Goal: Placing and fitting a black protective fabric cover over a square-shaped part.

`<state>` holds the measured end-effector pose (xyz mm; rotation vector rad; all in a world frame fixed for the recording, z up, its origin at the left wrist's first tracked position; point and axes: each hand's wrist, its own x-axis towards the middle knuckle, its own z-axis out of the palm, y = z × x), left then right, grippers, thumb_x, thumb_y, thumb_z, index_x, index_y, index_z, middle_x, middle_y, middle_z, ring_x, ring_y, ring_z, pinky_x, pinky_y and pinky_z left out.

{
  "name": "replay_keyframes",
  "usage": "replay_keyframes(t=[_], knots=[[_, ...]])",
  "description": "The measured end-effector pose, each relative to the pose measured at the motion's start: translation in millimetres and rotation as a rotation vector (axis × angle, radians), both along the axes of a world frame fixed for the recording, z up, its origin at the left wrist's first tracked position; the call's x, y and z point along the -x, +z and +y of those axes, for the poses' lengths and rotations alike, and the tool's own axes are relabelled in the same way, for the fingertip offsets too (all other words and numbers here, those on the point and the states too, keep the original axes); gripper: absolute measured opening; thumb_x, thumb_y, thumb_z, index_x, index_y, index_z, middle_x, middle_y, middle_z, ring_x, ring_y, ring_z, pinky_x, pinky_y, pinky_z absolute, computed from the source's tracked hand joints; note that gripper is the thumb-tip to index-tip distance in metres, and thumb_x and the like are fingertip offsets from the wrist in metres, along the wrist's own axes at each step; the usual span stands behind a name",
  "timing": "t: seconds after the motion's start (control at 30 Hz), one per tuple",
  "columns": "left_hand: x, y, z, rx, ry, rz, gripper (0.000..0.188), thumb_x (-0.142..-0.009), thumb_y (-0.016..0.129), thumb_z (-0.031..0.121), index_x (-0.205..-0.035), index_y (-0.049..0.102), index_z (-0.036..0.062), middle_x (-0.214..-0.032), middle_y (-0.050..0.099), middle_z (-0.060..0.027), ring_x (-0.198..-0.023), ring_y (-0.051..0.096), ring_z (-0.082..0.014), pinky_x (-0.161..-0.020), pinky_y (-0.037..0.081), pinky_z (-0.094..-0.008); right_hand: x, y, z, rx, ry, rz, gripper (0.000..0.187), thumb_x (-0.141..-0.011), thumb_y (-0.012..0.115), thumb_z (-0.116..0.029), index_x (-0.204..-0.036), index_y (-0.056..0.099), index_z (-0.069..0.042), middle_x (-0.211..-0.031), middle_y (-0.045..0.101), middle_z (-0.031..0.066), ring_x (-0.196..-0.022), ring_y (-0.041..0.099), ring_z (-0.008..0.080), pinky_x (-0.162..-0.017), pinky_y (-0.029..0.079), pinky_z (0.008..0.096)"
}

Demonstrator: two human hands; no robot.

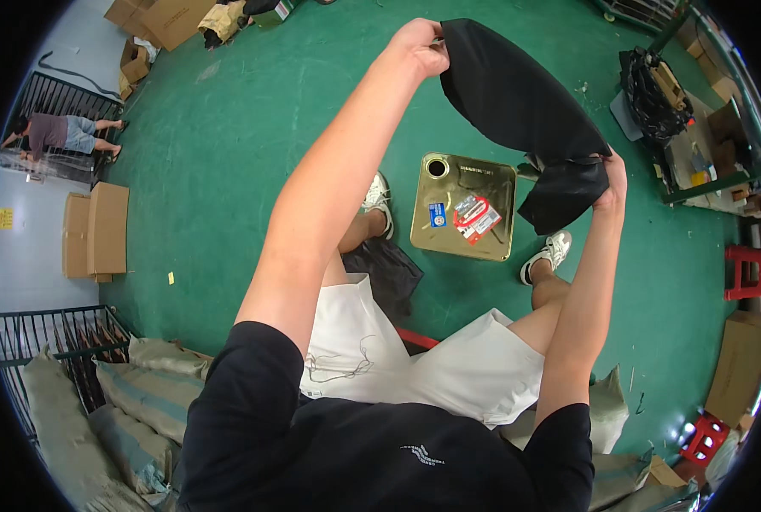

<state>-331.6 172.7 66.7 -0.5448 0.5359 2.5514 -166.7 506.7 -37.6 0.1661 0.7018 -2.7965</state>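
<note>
A long black piece of flexible material [517, 85], fabric or sheet-like, is stretched in the air out in front of me. My left hand [423, 48] is closed on its far left end, thumb and fingers pinching the edge. Its other end bends round and hangs folded at my right hand [612, 181], whose fingers are wrapped on it, partly hidden. Below stands a gold-coloured square metal tin [427, 232] with a round dark opening in its top. Lying on that top are a red-and-white card pack [479, 219] and a small blue packet [437, 215].
A dark bag [385, 271] lies between my feet on the green floor. Thin dark threads [342, 367] rest on my white shorts. Filled sacks [146, 397] sit at the left, cardboard boxes [107, 229] beyond. Right are a laden shelf [696, 162] and a red stool [744, 273]. Another person [65, 134] is far left.
</note>
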Motion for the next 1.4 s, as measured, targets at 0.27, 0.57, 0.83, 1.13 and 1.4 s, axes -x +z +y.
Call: replay_keyframes(t=[0.27,0.57,0.83,1.13,1.4], knots=[[-70.0,-56.0,-21.6,0.406,0.067,0.571,0.068,-0.081,0.05,-0.006,-0.146,0.034,-0.0006,-0.128,0.053,-0.0161,-0.111,0.056,-0.0239,-0.09,0.051,-0.0349,-32.0,1.5,-50.0,-0.36,-0.13,-0.218,0.034,-0.093,0.062,-0.027,-0.116,0.06,-0.002,-0.102,0.068,0.0107,-0.087,0.068,0.025,-0.078,0.057,0.0384],[-240.3,-208.6,-90.1,0.662,-0.032,-0.076,0.06,-0.08,0.049,-0.008,-0.14,0.042,-0.0027,-0.128,0.055,-0.0144,-0.11,0.057,-0.0246,-0.095,0.047,-0.0351,-126.1,-91.5,-79.0,-0.775,0.194,-0.652,0.034,-0.091,0.059,-0.012,-0.118,0.052,0.007,-0.106,0.065,0.0175,-0.09,0.067,0.0293,-0.081,0.056,0.0413],[-256.1,-201.3,-89.8,0.349,-0.202,-0.196,0.042,-0.088,0.058,0.019,-0.126,0.054,0.0016,-0.125,0.061,-0.0109,-0.114,0.058,-0.0256,-0.1,0.043,-0.0457,-125.3,-58.7,-106.4,-0.813,0.089,-0.558,0.035,-0.088,0.062,-0.012,-0.117,0.054,0.007,-0.105,0.065,0.0175,-0.093,0.067,0.0295,-0.082,0.056,0.0421],[-285.2,-194.4,-76.9,0.575,-0.295,-0.005,0.046,-0.081,0.073,0.016,-0.121,0.053,0.0091,-0.117,0.062,-0.0042,-0.109,0.059,-0.0203,-0.095,0.044,-0.0425,-136.7,-55.1,-95.6,-0.765,0.358,-0.45,0.033,-0.08,0.068,-0.001,-0.111,0.056,0.004,-0.094,0.065,0.0147,-0.081,0.068,0.0278,-0.07,0.059,0.0408],[-285.1,-186.5,-75.3,0.578,-0.299,0.12,0.063,-0.076,0.07,-0.004,-0.131,0.044,0.0094,-0.125,0.058,-0.0053,-0.114,0.057,-0.0209,-0.096,0.047,-0.0409,-128.9,-46.9,-96.8,-0.723,0.238,-0.227,0.026,-0.085,0.062,0.003,-0.11,0.062,0.008,-0.102,0.07,0.0134,-0.087,0.069,0.0224,-0.078,0.055,0.0359]])
